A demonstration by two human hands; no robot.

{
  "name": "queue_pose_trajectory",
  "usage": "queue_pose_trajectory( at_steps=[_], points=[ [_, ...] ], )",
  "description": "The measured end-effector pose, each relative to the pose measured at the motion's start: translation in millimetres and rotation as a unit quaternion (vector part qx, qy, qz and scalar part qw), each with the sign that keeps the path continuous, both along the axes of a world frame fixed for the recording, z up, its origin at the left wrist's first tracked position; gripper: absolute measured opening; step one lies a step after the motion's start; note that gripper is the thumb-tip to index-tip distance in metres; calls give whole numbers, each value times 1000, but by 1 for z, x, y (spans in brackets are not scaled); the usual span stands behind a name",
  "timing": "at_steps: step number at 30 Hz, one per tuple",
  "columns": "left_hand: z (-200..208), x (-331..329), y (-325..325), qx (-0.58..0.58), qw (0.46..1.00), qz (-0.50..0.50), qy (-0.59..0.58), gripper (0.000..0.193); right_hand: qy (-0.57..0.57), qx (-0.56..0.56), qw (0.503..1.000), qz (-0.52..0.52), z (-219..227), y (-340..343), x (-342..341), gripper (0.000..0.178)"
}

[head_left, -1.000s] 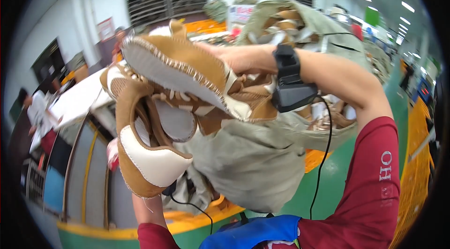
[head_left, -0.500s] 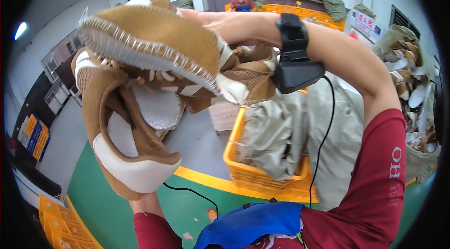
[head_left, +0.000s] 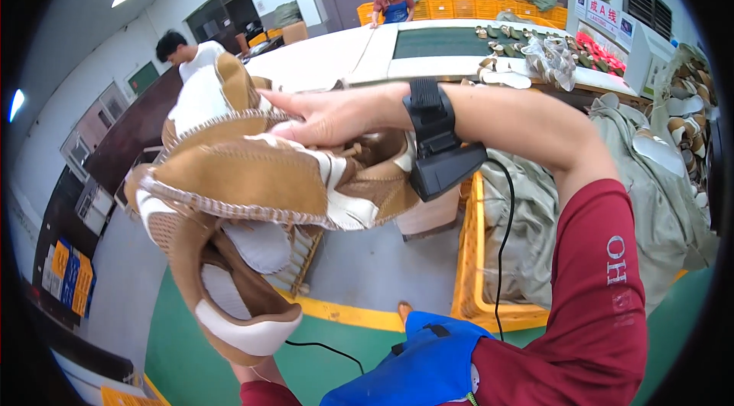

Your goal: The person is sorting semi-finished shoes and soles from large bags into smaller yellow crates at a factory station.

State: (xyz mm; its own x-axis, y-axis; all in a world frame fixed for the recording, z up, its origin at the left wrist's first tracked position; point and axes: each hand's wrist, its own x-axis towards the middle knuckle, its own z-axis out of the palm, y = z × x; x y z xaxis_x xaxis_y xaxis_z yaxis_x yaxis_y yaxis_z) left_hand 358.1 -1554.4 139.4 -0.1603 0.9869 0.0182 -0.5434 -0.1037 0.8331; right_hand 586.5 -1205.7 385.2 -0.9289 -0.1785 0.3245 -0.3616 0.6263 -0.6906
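Head view: right hand (head_left: 325,117) is gripping tan-and-white, stitched, curved soft shoe uppers (head_left: 245,178), bulk lying toward its 8 o'clock, front one's long axis running roughly 9-to-3; left hand is hiding behind them, grip can't tell.

Your left hand was hidden behind the brown-and-white shoe uppers (head_left: 245,174), which also covered some fingertips of your right hand (head_left: 336,117). At near left, the lower edge cut off an orange crate (head_left: 126,397).
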Motion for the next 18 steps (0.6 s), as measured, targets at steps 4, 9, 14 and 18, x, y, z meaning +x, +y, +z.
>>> queue_pose_trajectory(
  at_steps=[4, 9, 14, 18],
  points=[
    [-14, -63, 99, 16, 999, -26, 36, 58, -25, -48, 998, -19, -36, 75, -51, 81],
    [29, -151, 275, 25, 994, -77, 67, 58, 3, -54, 996, -77, -53, 173, -103, 80],
    [38, -228, 438, 25, 983, -168, 71, 59, 4, -96, 986, -133, -70, 265, -154, 88],
    [1, -271, 553, 45, 967, -238, 79, 59, 7, -115, 975, -188, -98, 343, -186, 89]
  ],
)
